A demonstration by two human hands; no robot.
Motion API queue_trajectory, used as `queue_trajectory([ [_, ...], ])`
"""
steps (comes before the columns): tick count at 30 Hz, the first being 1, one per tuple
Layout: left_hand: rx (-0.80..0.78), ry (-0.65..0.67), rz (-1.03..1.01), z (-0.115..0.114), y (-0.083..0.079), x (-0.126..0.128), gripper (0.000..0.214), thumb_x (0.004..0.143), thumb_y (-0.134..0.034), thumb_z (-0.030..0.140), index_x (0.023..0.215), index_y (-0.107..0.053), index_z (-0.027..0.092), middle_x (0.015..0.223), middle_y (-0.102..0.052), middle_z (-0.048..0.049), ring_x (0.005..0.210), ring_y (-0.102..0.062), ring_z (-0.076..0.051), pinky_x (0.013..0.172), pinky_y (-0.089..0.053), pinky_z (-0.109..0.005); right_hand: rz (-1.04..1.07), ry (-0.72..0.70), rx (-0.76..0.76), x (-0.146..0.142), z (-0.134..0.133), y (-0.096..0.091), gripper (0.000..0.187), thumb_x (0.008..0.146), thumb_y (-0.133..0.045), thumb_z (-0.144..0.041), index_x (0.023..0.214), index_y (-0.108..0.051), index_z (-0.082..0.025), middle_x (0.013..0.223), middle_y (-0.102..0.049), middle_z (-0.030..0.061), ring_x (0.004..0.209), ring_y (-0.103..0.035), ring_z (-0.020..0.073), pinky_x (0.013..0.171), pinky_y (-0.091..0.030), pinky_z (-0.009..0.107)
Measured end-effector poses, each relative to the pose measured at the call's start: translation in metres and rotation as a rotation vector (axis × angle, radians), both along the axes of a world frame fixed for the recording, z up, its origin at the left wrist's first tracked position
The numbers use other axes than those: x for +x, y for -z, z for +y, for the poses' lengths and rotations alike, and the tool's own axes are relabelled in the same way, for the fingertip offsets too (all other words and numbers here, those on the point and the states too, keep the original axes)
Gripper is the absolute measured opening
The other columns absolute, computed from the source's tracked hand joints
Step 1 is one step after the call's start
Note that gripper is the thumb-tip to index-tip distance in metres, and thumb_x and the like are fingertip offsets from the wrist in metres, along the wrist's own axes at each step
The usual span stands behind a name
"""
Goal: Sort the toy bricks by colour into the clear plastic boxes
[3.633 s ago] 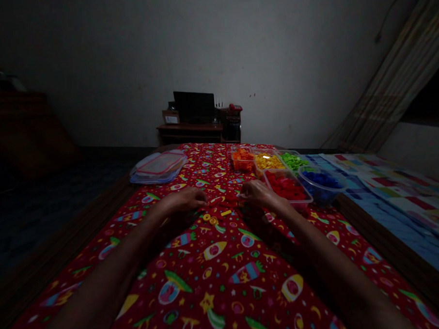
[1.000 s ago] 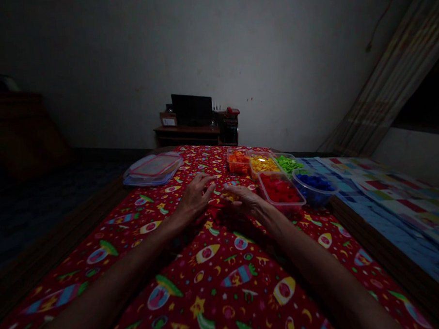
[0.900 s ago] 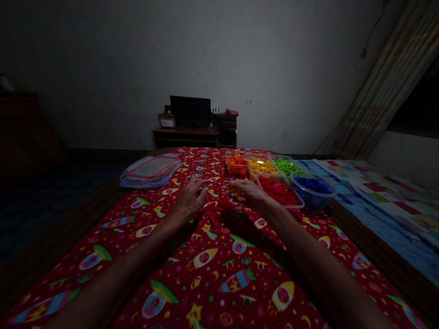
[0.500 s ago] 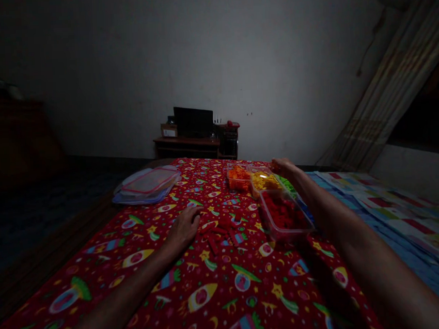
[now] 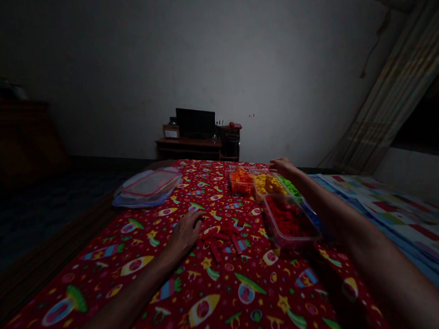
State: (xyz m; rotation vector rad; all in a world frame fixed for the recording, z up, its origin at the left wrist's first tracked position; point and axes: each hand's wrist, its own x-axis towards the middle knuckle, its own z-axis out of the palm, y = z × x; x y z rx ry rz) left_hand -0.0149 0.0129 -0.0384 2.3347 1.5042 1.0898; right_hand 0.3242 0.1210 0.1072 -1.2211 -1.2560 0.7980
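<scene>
My left hand (image 5: 186,231) lies on the red patterned cloth (image 5: 202,306), fingers stretched forward and thumb apart, with nothing seen in it. Just right of it is a small loose heap of red plastic pieces (image 5: 220,236). My right hand (image 5: 284,166) hangs over the far side of the yellow and green boxes, its fingers pointing left and slightly apart; no piece shows in them. Below and around it are clear boxes of yellow pieces (image 5: 268,184), green pieces (image 5: 291,188) and orange pieces (image 5: 241,180). Nearer stands a clear box of red pieces (image 5: 289,219). A blue-filled box (image 5: 314,217) is partly hidden by my right forearm.
Stacked box lids (image 5: 151,184) lie at the cloth's far left. Beyond the cloth's far edge stands a low desk (image 5: 189,144) with a dark monitor (image 5: 196,123). A colourful patchwork sheet (image 5: 396,205) spreads on the right, below a curtain (image 5: 387,99).
My right hand has lifted slightly, and its fingers look more stretched out. My left hand stays beside the red pieces. The view has shifted a little.
</scene>
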Motion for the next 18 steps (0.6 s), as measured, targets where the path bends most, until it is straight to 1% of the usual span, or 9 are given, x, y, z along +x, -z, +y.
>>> queue_trajectory([
  [3,0.01,0.003,0.004,0.0,0.0,0.0,0.035,0.083,-0.038,0.025,0.104,-0.066,0.019,0.103,-0.068,-0.0087,0.096,-0.064,-0.023,0.089,-0.051,-0.038,0.013,-0.017,-0.045,-0.017,-0.023,-0.005,0.012,0.076,-0.068,-0.02,0.071,-0.059,-0.014,0.058,-0.057,0.003,0.057,-0.057,0.0117,0.063,-0.054,0.028],
  [5,0.005,0.007,0.012,-0.001,-0.001,0.001,0.035,0.083,-0.039,0.024,0.104,-0.066,0.019,0.103,-0.068,-0.0086,0.096,-0.063,-0.023,0.09,-0.05,-0.038,0.04,-0.106,-0.071,-0.032,-0.047,-0.003,0.009,0.076,-0.066,-0.015,0.069,-0.061,-0.013,0.06,-0.062,0.0047,0.059,-0.061,0.0119,0.066,-0.055,0.028],
  [7,0.007,0.016,0.012,-0.002,-0.002,0.001,0.035,0.084,-0.039,0.026,0.104,-0.066,0.019,0.103,-0.068,-0.0089,0.097,-0.063,-0.023,0.09,-0.049,-0.037,0.046,-0.241,-0.095,-0.049,-0.075,0.004,0.005,0.076,-0.064,-0.013,0.071,-0.064,-0.012,0.064,-0.065,0.0049,0.062,-0.063,0.0122,0.069,-0.055,0.028],
  [9,0.008,0.03,0.009,-0.002,-0.003,0.003,0.035,0.086,-0.039,0.029,0.104,-0.066,0.018,0.104,-0.068,-0.0096,0.098,-0.062,-0.023,0.091,-0.048,-0.037,-0.024,-0.338,-0.112,-0.066,-0.102,0.017,0.005,0.077,-0.062,-0.014,0.076,-0.067,-0.013,0.067,-0.068,0.0037,0.063,-0.064,0.0128,0.069,-0.055,0.028],
  [11,-0.006,0.05,0.006,-0.003,-0.005,0.004,0.036,0.086,-0.039,0.033,0.102,-0.067,0.017,0.104,-0.069,-0.0102,0.098,-0.062,-0.023,0.091,-0.048,-0.036,-0.173,-0.353,-0.097,-0.081,-0.122,0.035,0.011,0.077,-0.059,-0.015,0.079,-0.069,-0.014,0.068,-0.068,0.003,0.063,-0.064,0.0139,0.068,-0.054,0.029],
  [13,-0.043,0.072,0.007,-0.005,-0.007,0.006,0.037,0.087,-0.039,0.037,0.099,-0.069,0.017,0.102,-0.07,-0.0098,0.096,-0.062,-0.023,0.09,-0.047,-0.035,-0.405,-0.302,-0.016,-0.092,-0.133,0.053,0.016,0.077,-0.055,-0.013,0.081,-0.071,-0.015,0.074,-0.07,0.0039,0.068,-0.065,0.0159,0.07,-0.051,0.029],
  [16,-0.102,0.103,0.003,-0.006,-0.009,0.006,0.039,0.087,-0.041,0.043,0.093,-0.07,0.019,0.096,-0.07,-0.0085,0.091,-0.062,-0.022,0.085,-0.048,-0.033,-0.767,-0.185,0.109,-0.101,-0.137,0.077,0.024,0.076,-0.054,-0.008,0.092,-0.071,-0.015,0.092,-0.071,0.0086,0.086,-0.063,0.0199,0.078,-0.047,0.03],
  [18,-0.148,0.152,0.013,-0.006,-0.011,0.004,0.039,0.085,-0.045,0.047,0.091,-0.071,0.019,0.093,-0.07,-0.0075,0.088,-0.062,-0.022,0.08,-0.048,-0.032,-0.936,-0.148,0.138,-0.104,-0.136,0.091,0.03,0.076,-0.054,-0.005,0.101,-0.068,-0.014,0.1,-0.069,0.0118,0.093,-0.06,0.0207,0.081,-0.044,0.03],
])
